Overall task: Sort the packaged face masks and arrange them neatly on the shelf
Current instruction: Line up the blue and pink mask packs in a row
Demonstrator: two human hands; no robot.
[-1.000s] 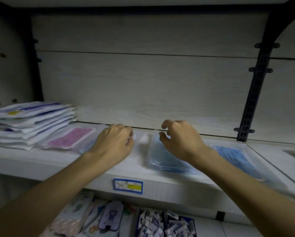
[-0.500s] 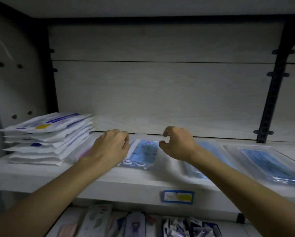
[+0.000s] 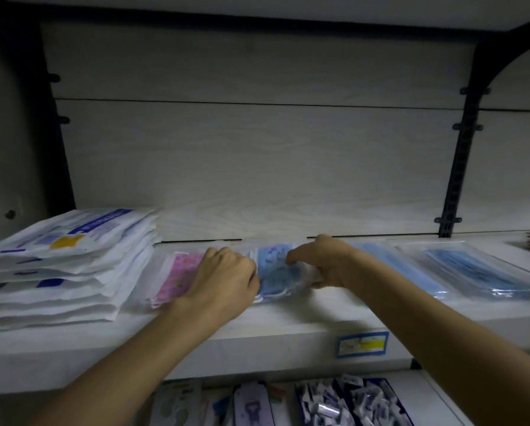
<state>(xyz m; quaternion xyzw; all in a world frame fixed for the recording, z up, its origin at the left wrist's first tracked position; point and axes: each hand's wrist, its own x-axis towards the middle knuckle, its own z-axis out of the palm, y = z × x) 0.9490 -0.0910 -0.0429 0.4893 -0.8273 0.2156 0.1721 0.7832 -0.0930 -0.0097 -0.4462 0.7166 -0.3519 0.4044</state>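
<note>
Left hand (image 3: 223, 279) and right hand (image 3: 325, 262) each grip an end of the clear-wrapped blue patterned mask pack (image 3: 276, 273) lying between them on the white shelf (image 3: 288, 330). Pink patterned mask pack (image 3: 177, 276) lies partly under left hand; white pack stack (image 3: 63, 262) further left, plain blue mask packs (image 3: 478, 272) beyond right hand.

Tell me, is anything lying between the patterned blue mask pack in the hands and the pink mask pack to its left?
Nothing visible. The patterned blue pack, held by the left hand and right hand, lies right beside the pink pack; only the left hand covers their meeting edge.
</note>
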